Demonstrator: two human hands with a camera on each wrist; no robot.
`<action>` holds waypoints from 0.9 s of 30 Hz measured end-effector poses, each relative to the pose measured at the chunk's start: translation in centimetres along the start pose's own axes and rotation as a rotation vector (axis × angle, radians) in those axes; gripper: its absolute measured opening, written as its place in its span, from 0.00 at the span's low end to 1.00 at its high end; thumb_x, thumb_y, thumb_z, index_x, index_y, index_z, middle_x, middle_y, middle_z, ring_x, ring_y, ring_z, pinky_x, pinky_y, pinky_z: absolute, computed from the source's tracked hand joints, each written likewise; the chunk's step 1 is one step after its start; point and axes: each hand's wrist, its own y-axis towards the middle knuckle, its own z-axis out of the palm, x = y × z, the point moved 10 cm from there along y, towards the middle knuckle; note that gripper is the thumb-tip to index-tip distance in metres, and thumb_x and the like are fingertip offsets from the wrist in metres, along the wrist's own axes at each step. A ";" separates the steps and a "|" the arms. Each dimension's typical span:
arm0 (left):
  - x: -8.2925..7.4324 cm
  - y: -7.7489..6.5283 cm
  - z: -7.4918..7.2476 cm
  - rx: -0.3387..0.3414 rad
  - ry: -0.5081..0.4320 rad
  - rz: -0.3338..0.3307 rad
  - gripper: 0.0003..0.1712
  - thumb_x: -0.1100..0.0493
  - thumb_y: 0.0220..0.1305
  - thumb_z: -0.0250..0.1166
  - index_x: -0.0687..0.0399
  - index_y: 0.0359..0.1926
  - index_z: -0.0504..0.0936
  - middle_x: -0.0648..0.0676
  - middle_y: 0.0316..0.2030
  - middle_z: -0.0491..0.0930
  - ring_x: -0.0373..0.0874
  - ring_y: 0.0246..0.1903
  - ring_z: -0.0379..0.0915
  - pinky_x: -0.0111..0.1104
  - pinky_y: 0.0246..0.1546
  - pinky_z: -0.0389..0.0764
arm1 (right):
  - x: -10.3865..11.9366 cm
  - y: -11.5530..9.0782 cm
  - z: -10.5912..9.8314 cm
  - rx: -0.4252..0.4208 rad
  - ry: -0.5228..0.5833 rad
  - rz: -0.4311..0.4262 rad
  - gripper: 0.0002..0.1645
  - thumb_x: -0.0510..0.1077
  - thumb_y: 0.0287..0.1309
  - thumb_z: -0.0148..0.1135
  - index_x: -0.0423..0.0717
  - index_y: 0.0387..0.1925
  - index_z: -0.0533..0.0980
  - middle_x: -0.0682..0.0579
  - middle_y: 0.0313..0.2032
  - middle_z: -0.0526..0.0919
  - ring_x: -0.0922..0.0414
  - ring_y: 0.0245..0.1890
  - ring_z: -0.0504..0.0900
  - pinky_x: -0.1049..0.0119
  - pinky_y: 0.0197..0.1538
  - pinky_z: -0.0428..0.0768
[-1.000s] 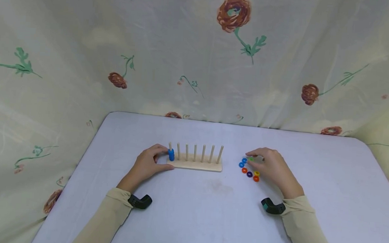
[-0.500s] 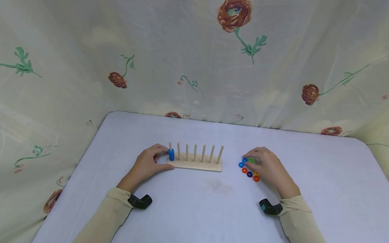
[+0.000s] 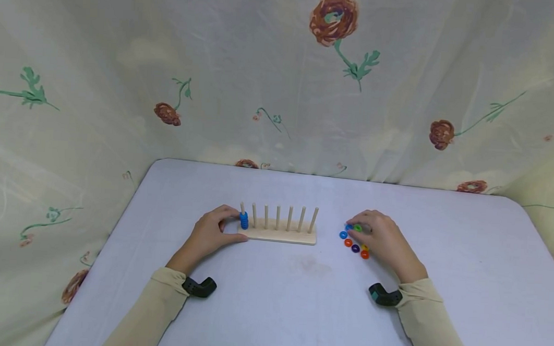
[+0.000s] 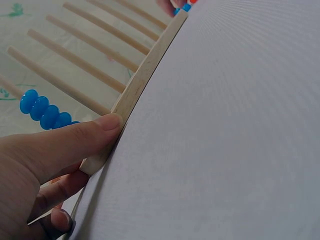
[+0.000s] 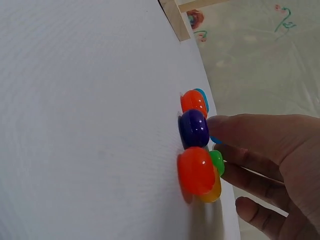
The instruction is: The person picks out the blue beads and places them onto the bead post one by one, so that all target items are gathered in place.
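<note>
My left hand (image 3: 210,232) grips the left end of a wooden peg board (image 3: 280,236), thumb on the front edge. Several blue rings (image 3: 243,221) are stacked on its leftmost peg; the other pegs stand bare. To the right of the board, my right hand (image 3: 385,240) pinches a blue ring (image 3: 349,227) between thumb and index finger, low at the table. In the right wrist view the thumb mostly hides that ring. Close around lie another blue ring (image 3: 343,235), a green ring (image 3: 357,228), an orange ring (image 5: 193,102), a purple ring (image 5: 194,129), a red-orange ring (image 5: 196,171) and a yellow ring (image 5: 212,190).
A white-covered table (image 3: 270,303) carries everything. Behind it hangs a flower-printed curtain (image 3: 244,77), which also runs down the left side. Each wrist wears a black device (image 3: 199,287).
My right hand has shifted slightly left, from beside the green ring to the upper blue ring, which its fingertips now pinch. The left hand and peg board have stayed still.
</note>
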 end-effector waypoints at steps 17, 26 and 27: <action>0.2 0.0 0.1 0.003 -0.009 -0.003 0.32 0.48 0.47 0.84 0.53 0.53 0.86 0.50 0.43 0.81 0.39 0.28 0.63 0.27 0.29 0.63 | 0.4 -0.2 -0.8 -0.041 0.015 0.003 0.18 0.47 0.64 0.72 0.46 0.53 0.86 0.43 0.54 0.87 0.40 0.59 0.81 0.38 0.63 0.76; 0.2 0.0 0.0 -0.002 -0.006 0.012 0.32 0.48 0.47 0.84 0.53 0.53 0.86 0.50 0.43 0.81 0.39 0.28 0.62 0.27 0.28 0.63 | 0.5 -0.3 -0.9 -0.031 0.019 0.013 0.18 0.48 0.64 0.72 0.47 0.54 0.86 0.43 0.54 0.87 0.40 0.60 0.80 0.37 0.64 0.75; 0.2 0.1 0.1 -0.001 -0.007 0.012 0.32 0.49 0.47 0.84 0.53 0.53 0.86 0.50 0.43 0.81 0.39 0.28 0.62 0.27 0.28 0.63 | 0.5 -0.3 -0.9 -0.029 0.018 0.016 0.19 0.48 0.65 0.71 0.47 0.54 0.85 0.43 0.54 0.87 0.40 0.60 0.80 0.37 0.64 0.75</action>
